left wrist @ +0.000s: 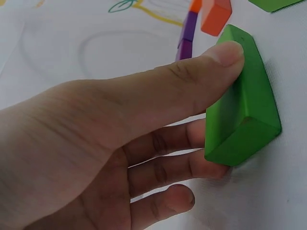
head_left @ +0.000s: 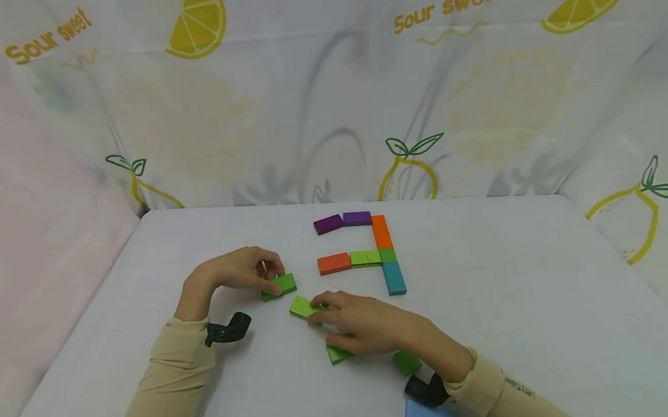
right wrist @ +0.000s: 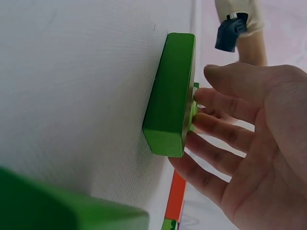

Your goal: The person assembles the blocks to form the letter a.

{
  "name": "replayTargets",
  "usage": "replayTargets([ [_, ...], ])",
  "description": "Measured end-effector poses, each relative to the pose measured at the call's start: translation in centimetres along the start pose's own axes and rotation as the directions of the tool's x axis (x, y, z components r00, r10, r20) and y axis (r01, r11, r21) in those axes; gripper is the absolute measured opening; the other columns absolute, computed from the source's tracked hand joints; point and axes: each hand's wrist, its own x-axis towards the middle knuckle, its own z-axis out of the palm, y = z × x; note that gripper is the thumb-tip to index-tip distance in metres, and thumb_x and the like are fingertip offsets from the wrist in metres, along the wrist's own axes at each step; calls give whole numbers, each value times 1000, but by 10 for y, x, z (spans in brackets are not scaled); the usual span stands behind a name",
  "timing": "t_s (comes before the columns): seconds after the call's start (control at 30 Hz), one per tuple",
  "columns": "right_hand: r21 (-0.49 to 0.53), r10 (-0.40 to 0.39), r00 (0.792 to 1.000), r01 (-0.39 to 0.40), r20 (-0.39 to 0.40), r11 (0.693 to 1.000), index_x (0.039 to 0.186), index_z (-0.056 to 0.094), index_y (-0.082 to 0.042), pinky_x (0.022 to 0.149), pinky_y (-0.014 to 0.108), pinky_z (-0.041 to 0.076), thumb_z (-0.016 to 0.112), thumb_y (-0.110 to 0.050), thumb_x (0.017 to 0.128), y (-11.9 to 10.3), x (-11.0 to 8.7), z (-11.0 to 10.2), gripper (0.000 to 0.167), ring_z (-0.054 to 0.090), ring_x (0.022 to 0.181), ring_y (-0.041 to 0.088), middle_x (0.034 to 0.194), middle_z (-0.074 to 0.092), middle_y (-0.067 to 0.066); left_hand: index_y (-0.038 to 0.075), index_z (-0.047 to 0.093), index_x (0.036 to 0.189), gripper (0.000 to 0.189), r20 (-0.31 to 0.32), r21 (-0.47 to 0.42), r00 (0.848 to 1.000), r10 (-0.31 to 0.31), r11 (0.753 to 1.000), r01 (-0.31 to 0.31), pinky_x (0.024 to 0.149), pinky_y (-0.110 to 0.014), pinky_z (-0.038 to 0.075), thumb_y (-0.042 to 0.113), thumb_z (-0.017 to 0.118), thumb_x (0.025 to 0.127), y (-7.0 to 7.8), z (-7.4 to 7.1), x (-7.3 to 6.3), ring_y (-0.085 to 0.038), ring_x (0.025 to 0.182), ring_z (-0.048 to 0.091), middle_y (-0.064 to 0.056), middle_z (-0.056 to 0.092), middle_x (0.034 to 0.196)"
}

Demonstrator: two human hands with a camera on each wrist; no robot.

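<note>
Nearest the camera on the counter [head_left: 517,299], a pale blue block [head_left: 429,415] is lying at the bottom edge of the frame, right of center, partly hidden by the black wrist camera [head_left: 427,391]. Left hand [head_left: 243,269], center left, is pinching a green block [head_left: 285,283], thumb pressing near one end, fingers bracing the side; whether it is clear of the surface, cannot tell. Right hand [head_left: 370,324] is spreading loosely, gripping nothing, fingertips hovering over or touching a lime block [head_left: 302,307] (contact unclear), thumb overlapping a lower green block [head_left: 339,355]. Hands are working apart, near each other. Judging the step as handling loose blocks one by one, a thumb nearer the green block's middle would be steadying it against tipping; right fingers should be closing on the lime block's long sides, thumb lifting away from its neighbor. Laid-out pieces are sitting upper center: two purple blocks [head_left: 357,218], orange block [head_left: 381,232], small green piece [head_left: 387,255], teal block [head_left: 394,278], and a red block [head_left: 334,264] touching a second lime block [head_left: 366,258]. Red's left end is presenting the nearest edge to the left hand, so a knock is possible there. Widest room is opening at the right of the frame; the dark green block [head_left: 406,362] beside the right wrist is crowding any low backward sweep.
</note>
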Motion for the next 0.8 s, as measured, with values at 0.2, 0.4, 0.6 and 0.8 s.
replayTargets([
  [0.2,17,4,1000,-4,-3,1000,132,54,-21,103,28,43,53,-28,96,0,-3,0,37,47,125,13,141,45,-1,18,66,99,28,-15,-5,1000,18,1000,-18,69,-27,43,34,77,77,1,0,-1,-12,77,53,2,58,82],
  [0.4,22,-5,1000,5,-19,1000,130,55,-20,103,29,44,53,-28,96,2,-7,0,35,48,124,14,139,47,0,18,66,101,30,-10,-27,1000,29,999,-29,70,-27,44,33,77,77,0,1,1,-12,77,54,2,58,84],
  [0.6,32,0,1000,1,-24,999,130,56,-20,103,29,44,54,-28,96,5,-11,1,35,49,123,13,137,48,0,21,64,106,31,-12,-43,998,59,997,-60,73,-28,45,31,76,79,0,3,2,-12,80,57,2,59,87],
  [0.8,74,36,999,-36,-3,997,129,57,-21,104,27,42,56,-26,95,5,-16,-1,35,49,122,12,137,48,-2,23,65,109,28,2,-75,997,81,994,-80,76,-29,46,27,72,82,1,4,3,-13,81,58,2,59,89],
])
